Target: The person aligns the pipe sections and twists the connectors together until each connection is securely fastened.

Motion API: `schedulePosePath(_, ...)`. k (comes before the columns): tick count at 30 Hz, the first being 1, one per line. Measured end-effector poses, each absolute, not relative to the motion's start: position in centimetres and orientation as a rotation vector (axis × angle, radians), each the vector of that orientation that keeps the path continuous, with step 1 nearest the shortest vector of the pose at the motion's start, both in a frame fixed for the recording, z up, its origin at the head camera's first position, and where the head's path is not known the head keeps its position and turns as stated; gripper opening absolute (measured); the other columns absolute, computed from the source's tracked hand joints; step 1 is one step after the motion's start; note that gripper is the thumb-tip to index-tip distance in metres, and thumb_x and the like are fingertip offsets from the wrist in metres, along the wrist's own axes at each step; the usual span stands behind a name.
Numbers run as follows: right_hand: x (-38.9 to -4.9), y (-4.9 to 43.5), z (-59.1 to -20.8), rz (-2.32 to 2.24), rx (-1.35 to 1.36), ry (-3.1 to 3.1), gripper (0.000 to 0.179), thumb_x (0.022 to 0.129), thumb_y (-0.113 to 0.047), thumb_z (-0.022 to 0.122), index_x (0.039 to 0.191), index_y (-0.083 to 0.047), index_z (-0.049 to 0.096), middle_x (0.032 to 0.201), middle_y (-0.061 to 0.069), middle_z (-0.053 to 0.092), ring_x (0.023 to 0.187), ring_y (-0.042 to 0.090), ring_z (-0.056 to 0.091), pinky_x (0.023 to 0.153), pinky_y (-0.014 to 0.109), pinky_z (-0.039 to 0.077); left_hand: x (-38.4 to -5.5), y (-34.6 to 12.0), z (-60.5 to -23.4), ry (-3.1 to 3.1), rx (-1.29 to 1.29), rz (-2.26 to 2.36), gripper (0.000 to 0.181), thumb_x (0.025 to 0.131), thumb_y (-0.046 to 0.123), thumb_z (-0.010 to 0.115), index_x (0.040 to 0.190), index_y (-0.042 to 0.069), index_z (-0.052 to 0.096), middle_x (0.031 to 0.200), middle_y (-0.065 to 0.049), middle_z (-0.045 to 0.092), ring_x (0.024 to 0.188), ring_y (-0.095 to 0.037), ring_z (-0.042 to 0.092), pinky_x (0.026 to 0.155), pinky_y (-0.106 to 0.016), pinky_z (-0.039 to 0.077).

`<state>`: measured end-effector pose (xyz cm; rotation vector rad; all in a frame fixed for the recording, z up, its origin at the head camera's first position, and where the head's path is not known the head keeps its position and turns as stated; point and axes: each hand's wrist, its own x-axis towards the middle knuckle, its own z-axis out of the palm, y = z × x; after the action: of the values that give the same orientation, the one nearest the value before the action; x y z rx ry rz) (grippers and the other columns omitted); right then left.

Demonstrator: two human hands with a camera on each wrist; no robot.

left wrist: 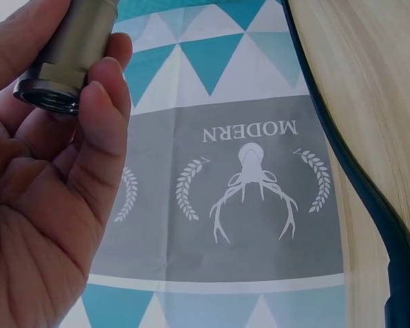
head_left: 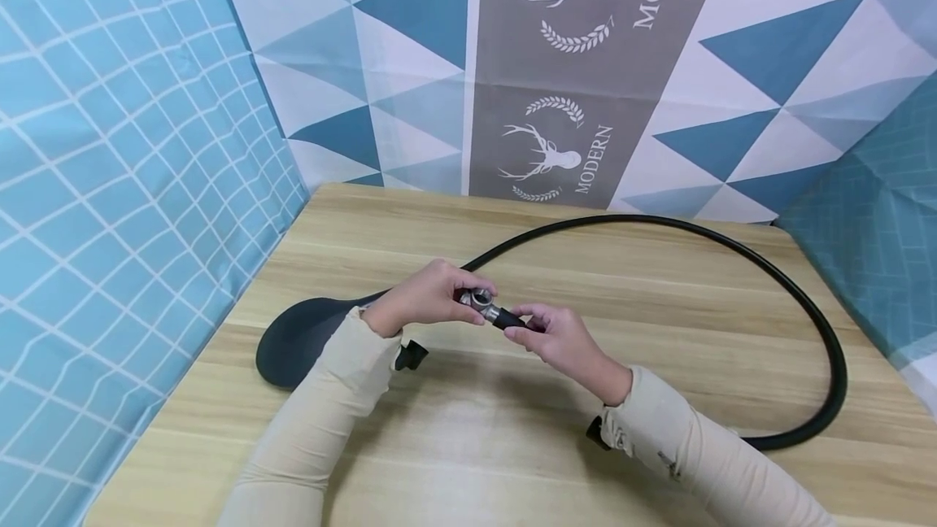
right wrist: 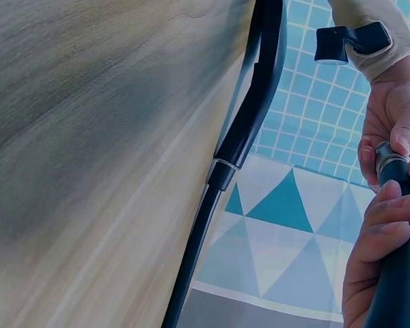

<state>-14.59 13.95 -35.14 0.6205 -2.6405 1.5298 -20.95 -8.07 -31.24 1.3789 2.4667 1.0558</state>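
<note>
In the head view my left hand [head_left: 432,297] pinches a silver metal fitting [head_left: 481,298] between thumb and fingers. The left wrist view shows the fitting's hollow round end [left wrist: 51,97] facing out from the fingertips. My right hand [head_left: 562,337] grips the black hose end [head_left: 507,319], which lines up with the fitting and meets it. In the right wrist view, fingers [right wrist: 383,239] curl round the thick black hose end, with a silver collar at its tip beside the left thumb. A black shower head [head_left: 296,340] lies on the table, partly hidden behind the left forearm.
The black hose [head_left: 739,246] loops across the back and right of the wooden table [head_left: 468,462], then passes behind the right forearm. Small black cameras [head_left: 412,354] sit at both wrists. Patterned sheets [head_left: 417,15] stand along the table's back and sides.
</note>
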Motion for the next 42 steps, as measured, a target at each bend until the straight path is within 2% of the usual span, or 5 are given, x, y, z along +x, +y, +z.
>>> schedulePosePath(7,-14.61,13.71,-35.6,1.491,0.543,-2.658,0.03,0.079,-0.006,0.078,0.104,0.004,0.066,0.063,0.004,0.064,0.05,0.006,0.047,0.045,0.022,0.036,-21.05,-8.08,-31.58,2.468,1.344,1.058,0.03,0.079,0.004,0.08,0.107,0.0,0.072,0.096,-0.01,0.073,0.068,-0.004,0.056,0.062,-0.02,0.048)
schedulePosePath(16,-14.77,13.79,-35.85,1.505,0.575,-2.618,0.023,0.082,-0.005,0.076,0.1,0.007,0.069,0.068,0.009,0.068,0.051,0.003,0.047,0.044,0.021,0.037,-21.1,-8.13,-31.64,2.462,1.351,1.064,0.029,0.079,0.004,0.079,0.107,0.0,0.071,0.096,-0.01,0.073,0.069,-0.006,0.057,0.063,-0.02,0.049)
schedulePosePath(24,-14.77,13.98,-35.65,1.569,0.62,-2.62,0.016,0.086,-0.005,0.071,0.098,0.007,0.072,0.062,0.006,0.061,0.049,0.003,0.045,0.043,0.021,0.036,-20.94,-8.17,-31.56,2.484,1.361,1.054,0.029,0.079,0.004,0.079,0.106,0.0,0.072,0.095,-0.01,0.073,0.069,-0.004,0.057,0.064,-0.02,0.049)
schedulePosePath(35,-14.7,14.05,-35.4,1.56,0.645,-2.649,0.015,0.089,-0.006,0.068,0.098,0.006,0.071,0.059,0.0,0.055,0.046,0.003,0.042,0.042,0.02,0.034,-20.77,-8.13,-31.61,2.498,1.365,1.08,0.027,0.078,0.003,0.08,0.104,0.001,0.072,0.093,-0.009,0.073,0.069,-0.003,0.056,0.063,-0.02,0.049)
schedulePosePath(42,-14.68,13.82,-35.67,1.523,0.585,-2.66,0.037,0.082,-0.005,0.076,0.111,0.01,0.058,0.059,0.003,0.059,0.045,0.003,0.041,0.043,0.021,0.033,-20.83,-8.14,-31.84,2.475,1.428,1.097,0.023,0.078,0.003,0.08,0.1,0.001,0.072,0.09,-0.007,0.073,0.069,-0.004,0.056,0.063,-0.021,0.05)
